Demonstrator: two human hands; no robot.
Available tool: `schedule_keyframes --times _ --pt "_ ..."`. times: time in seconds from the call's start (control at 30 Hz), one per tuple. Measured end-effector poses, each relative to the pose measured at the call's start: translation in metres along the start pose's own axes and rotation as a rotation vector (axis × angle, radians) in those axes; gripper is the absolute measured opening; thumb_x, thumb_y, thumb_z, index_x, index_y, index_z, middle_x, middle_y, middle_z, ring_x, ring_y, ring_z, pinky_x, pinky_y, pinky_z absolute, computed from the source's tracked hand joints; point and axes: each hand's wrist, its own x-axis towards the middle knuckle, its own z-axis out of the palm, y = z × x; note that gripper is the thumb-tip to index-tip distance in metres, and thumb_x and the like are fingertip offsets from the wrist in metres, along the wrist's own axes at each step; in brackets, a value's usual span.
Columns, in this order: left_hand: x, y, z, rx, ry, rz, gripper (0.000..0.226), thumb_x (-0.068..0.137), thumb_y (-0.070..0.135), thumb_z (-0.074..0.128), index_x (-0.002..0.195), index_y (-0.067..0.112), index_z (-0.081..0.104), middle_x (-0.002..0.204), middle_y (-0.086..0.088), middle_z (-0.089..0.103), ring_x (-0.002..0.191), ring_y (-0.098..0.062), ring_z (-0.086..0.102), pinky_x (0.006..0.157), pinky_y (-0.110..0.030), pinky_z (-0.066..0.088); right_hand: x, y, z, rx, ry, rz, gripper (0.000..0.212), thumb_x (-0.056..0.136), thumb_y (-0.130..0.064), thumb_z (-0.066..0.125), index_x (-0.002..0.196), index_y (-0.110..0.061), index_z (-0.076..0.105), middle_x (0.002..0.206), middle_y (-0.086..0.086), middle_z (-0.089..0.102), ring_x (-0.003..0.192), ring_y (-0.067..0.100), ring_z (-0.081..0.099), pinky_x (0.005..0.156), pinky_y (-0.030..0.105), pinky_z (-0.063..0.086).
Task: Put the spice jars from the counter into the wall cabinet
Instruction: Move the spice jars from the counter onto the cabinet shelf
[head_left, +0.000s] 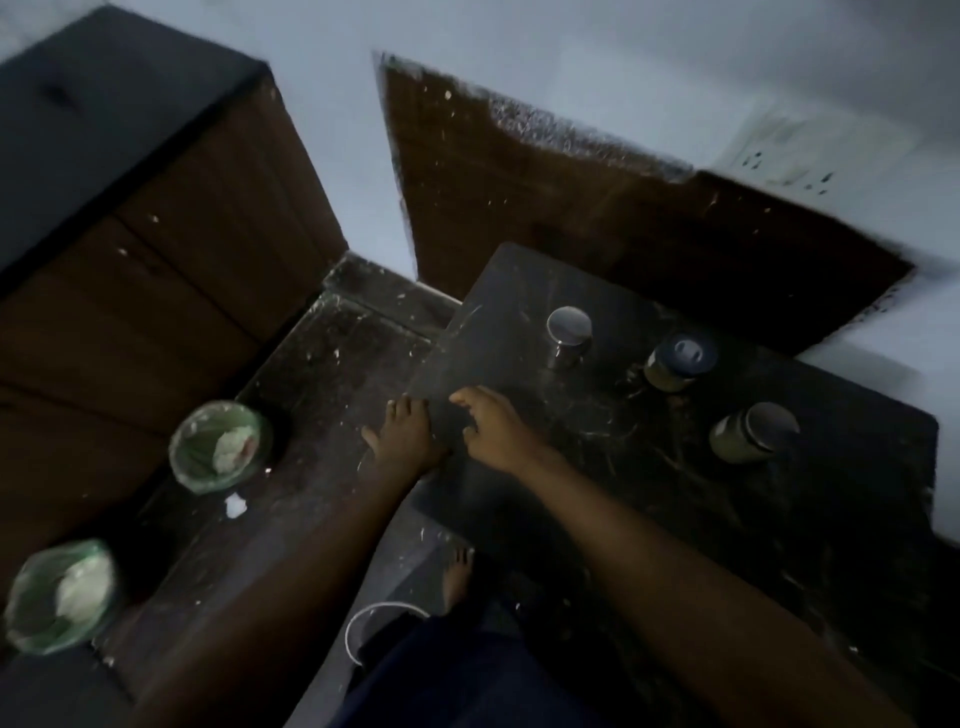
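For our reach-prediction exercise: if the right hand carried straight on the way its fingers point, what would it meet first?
Probably the steel-lidded jar: the right hand points up-left across bare counter, slightly left of the jar, so it may pass it. Depth is unclear.

Three spice jars are sitting on the counter (519, 312) ahead of you: one jar (568, 336) farthest left, a second jar (678, 361) just to its right, and a third jar (751, 432) nearer you and further right. Your right hand (496, 431) is hovering over the counter's left edge, well left of the jars, with your left hand (402, 436) just beside it. Two lined bins (221, 446) (62, 595) are standing on the floor to your left, in front of the cabinets (171, 223).
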Motion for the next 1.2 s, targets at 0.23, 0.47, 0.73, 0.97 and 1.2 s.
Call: schedule_keyframes --times 0.23,0.47,0.73,0.97,1.2 --pt "-0.009 -0.021 0.023 -0.033 0.035 -0.003 0.083 0.082 0.045 0.079 0.148 0.015 0.038 0.149 -0.017 0.037 0.14 -0.041 0.041 0.108 -0.053 0.047 0.006 0.008 0.048 -0.025 -0.101 0.046 0.066 0.088 -0.003 0.066 0.149 -0.019 0.045 0.151 0.006 0.045 0.143 0.025 0.044 0.119 0.039 0.039" --pt "-0.015 0.031 -0.029 -0.245 0.194 0.232 0.086 0.069 0.035 0.085 0.14 0.013 0.042 0.139 -0.009 0.049 0.127 -0.028 0.049 0.102 -0.042 0.05 -0.005 0.011 -0.003 -0.138 0.001 -0.129 0.101 0.085 -0.013 0.075 0.164 -0.023 0.014 0.164 0.008 0.027 0.152 0.028 0.031 0.123 0.042 0.033" --pt "-0.031 0.179 -0.119 -0.64 0.317 0.702 0.079 0.065 0.046 0.075 0.137 0.029 0.046 0.124 0.016 0.059 0.112 -0.004 0.061 0.093 -0.023 0.051 -0.045 0.009 -0.17 -0.249 0.476 -0.168 0.098 0.08 -0.039 0.076 0.159 -0.033 0.019 0.155 0.0 0.036 0.143 0.021 0.038 0.116 0.043 0.041" --pt "-0.062 0.285 -0.186 -0.952 0.219 1.044 0.056 0.091 0.025 0.071 0.143 0.02 0.05 0.134 0.008 0.064 0.124 -0.011 0.064 0.103 -0.036 0.054 -0.119 -0.014 -0.324 -0.158 0.691 -0.216 0.09 0.077 -0.058 0.075 0.152 -0.034 0.032 0.151 -0.005 0.051 0.135 0.016 0.053 0.108 0.038 0.05" --pt "-0.11 0.371 -0.252 -1.04 0.357 1.324 0.043 0.098 0.04 0.057 0.138 0.024 0.056 0.134 0.005 0.064 0.126 -0.018 0.061 0.103 -0.038 0.052 -0.192 -0.066 -0.422 -0.17 0.91 -0.376 0.08 0.078 -0.059 0.077 0.145 -0.034 0.043 0.139 -0.012 0.06 0.12 0.005 0.059 0.099 0.026 0.054"
